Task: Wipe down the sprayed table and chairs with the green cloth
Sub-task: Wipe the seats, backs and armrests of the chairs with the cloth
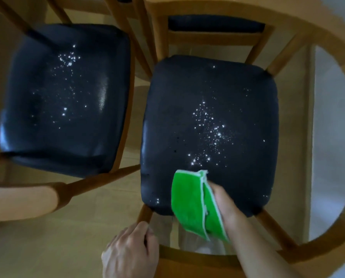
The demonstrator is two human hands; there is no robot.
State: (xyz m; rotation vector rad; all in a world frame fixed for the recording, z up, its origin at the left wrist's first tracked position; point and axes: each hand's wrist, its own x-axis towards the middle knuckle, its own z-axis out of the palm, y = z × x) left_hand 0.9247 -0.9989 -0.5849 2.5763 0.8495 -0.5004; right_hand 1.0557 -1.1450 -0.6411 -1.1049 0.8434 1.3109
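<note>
Two wooden chairs with dark padded seats stand side by side below me. The right seat (207, 93) carries a patch of bright spray droplets near its middle. My right hand (225, 205) holds a folded green cloth (191, 201) with a white hem at that seat's near edge. My left hand (131, 249) grips the curved wooden backrest (179, 255) of the right chair at its left end. The left seat (63, 97) is also speckled with droplets.
The right chair's wooden armrest (336, 45) curves round its right side. The left chair's pale backrest (25, 199) juts in at the lower left. Light wood floor (47, 247) surrounds the chairs, and a white surface (332, 137) lies beyond the right armrest.
</note>
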